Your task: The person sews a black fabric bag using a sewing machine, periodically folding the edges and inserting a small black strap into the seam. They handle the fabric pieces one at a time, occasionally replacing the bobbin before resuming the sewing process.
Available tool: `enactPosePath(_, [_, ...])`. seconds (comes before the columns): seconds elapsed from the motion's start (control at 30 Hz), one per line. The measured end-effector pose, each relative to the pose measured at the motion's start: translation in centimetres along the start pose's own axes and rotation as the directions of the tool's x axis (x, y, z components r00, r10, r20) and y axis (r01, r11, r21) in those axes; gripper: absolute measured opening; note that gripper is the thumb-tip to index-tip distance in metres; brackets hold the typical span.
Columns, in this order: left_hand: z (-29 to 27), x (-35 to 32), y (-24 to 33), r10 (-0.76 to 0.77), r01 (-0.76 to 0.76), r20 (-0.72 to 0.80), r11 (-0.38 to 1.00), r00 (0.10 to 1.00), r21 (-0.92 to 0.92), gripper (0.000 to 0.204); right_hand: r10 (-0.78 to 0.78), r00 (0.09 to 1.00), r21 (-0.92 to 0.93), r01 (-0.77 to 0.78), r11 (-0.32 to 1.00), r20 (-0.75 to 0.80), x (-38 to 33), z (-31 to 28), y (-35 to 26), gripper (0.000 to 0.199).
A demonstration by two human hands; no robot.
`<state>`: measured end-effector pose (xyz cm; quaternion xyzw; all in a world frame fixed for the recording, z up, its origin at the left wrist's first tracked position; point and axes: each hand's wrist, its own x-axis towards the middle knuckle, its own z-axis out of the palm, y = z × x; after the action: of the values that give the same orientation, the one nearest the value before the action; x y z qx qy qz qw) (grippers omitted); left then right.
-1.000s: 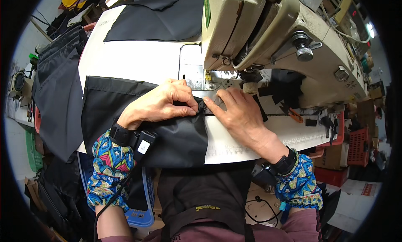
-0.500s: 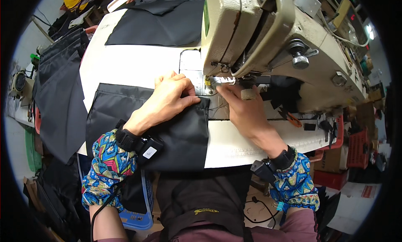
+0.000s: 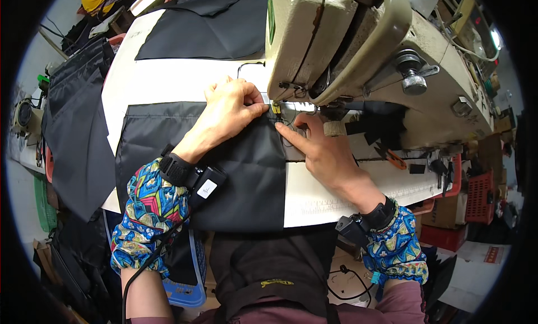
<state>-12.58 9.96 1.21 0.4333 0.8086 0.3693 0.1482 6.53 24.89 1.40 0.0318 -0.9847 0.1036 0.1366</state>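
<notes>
A black fabric panel [image 3: 224, 173] with a folded, stitched upper edge lies on the white sewing table, its far right corner by the presser foot [image 3: 276, 108] of the sewing machine [image 3: 314, 44]. My left hand [image 3: 232, 108] pinches the panel's upper edge between thumb and fingers, just left of the foot. My right hand [image 3: 328, 156] is open, its index finger stretched to the panel's right edge near the corner and its thumb side toward the machine. The machine head partly hides the needle area. Loose dark thread shows between the foot and my right hand.
More black fabric [image 3: 204, 30] lies at the table's far side, and dark pieces [image 3: 78, 128] hang at the left. Orange-handled snips [image 3: 395, 159] and black scraps [image 3: 381, 122] lie right of my right hand. A blue basket [image 3: 188, 290] stands below the table.
The panel's corner and my left hand have moved away from me, up to the presser foot. My right index finger has shifted left and nearer, from beside the foot onto the panel's edge.
</notes>
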Motion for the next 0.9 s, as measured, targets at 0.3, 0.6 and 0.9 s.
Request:
enactPosePath(0.3, [0.3,1.4,-2.1,0.115,-0.121,-0.072,0.988,0.991,-0.091,0.016,-0.008,0.998,-0.018,0.007,1.0,-0.07,0.9,0.2,0.3,0.059])
enactPosePath(0.6, [-0.7,-2.5,0.2,0.521,-0.508,-0.003,0.834,0.854,0.218,0.022,-0.091,0.996,-0.016,0.091,0.996,0.013,-2.8,-0.5,-1.8,0.043])
enactPosePath(0.9, [-0.1,-5.3,-0.1,0.572,-0.586,0.134,0.77,0.809,0.251,0.039,-0.087,0.995,-0.027,0.085,0.996,-0.048,-2.8,-0.3,-2.3,0.044])
